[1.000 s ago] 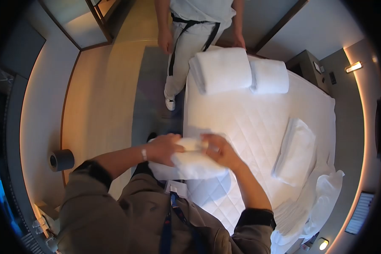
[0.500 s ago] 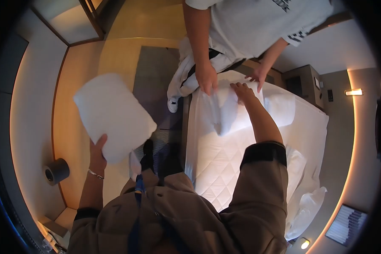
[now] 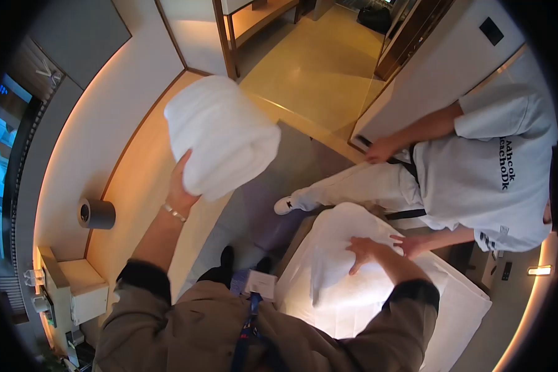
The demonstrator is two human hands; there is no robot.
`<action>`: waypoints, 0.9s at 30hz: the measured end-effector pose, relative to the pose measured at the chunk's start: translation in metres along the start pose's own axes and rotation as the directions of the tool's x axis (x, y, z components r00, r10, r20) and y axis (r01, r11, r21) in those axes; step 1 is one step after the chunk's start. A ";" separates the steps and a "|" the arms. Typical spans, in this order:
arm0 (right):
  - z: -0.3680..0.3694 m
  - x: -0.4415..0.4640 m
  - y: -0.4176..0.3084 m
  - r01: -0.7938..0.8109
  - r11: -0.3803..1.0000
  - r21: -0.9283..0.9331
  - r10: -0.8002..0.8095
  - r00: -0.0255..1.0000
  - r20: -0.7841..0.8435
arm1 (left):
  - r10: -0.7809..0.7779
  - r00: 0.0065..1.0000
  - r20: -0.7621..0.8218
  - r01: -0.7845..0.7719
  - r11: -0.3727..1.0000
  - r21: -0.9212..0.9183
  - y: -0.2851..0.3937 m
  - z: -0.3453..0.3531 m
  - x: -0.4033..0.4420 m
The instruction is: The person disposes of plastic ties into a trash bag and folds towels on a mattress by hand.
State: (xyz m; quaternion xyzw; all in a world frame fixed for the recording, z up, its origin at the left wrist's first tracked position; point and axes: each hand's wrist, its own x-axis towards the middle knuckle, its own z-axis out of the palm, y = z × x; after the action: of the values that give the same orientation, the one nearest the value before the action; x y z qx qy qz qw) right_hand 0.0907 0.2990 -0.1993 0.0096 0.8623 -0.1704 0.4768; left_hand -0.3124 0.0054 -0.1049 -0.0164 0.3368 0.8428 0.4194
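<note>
A thick, folded white bundle is held up over the floor at the left by my left hand, which grips its lower edge. My right hand rests with fingers spread on another white folded piece on the bed. Close beside my right hand are the fingers of a co-worker's hand. The co-worker's other hand is near their own waist.
The co-worker in a white shirt stands at the right beside the bed. A dark round bin stands by the left wall, above a small white cabinet. A grey rug lies on the floor.
My view has turned, so the bed now shows lower right. The bundle in my left hand appears higher and further right. One co-worker hand has left the piece on the bed.
</note>
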 end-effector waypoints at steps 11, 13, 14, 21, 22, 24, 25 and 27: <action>-0.068 -0.067 -0.072 -0.212 0.895 0.393 0.424 0.680 -0.598 | -0.084 0.996 0.032 0.083 0.996 0.029 0.032 -0.001 0.084; -0.093 -0.026 -0.060 -0.011 0.558 0.830 0.765 0.394 -0.509 | -0.037 0.999 0.001 0.037 0.992 0.117 0.043 -0.015 0.126; -0.089 0.009 -0.046 0.328 0.243 0.913 0.856 0.371 -0.361 | -0.030 0.999 -0.015 0.032 0.987 0.155 0.044 -0.025 0.150; -0.249 0.096 -0.004 0.688 -0.048 0.724 0.935 0.286 -0.210 | -0.229 0.968 -0.100 0.232 0.972 0.022 0.065 0.009 0.324; -0.268 0.098 0.004 0.678 0.000 0.735 0.938 0.255 -0.235 | -0.123 0.991 -0.048 0.130 0.976 0.174 0.070 0.024 0.349; -0.304 0.107 0.033 0.681 -0.025 0.732 0.950 0.245 -0.195 | -0.033 0.999 0.000 0.031 0.951 0.307 0.064 0.044 0.409; -0.323 0.113 0.052 0.691 -0.043 0.722 0.957 0.235 -0.168 | 0.002 0.999 -0.040 0.014 0.922 0.388 0.059 0.046 0.451; -0.365 0.125 0.089 0.714 -0.025 0.699 0.954 0.226 -0.196 | 0.067 0.996 -0.061 -0.020 0.819 0.573 0.064 0.056 0.540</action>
State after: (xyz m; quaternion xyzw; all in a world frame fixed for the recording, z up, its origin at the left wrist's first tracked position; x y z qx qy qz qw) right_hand -0.2608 0.4748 -0.1501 0.5818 0.4745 -0.5757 -0.3240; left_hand -0.6939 0.3861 -0.1935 0.0847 0.5902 0.7112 0.3724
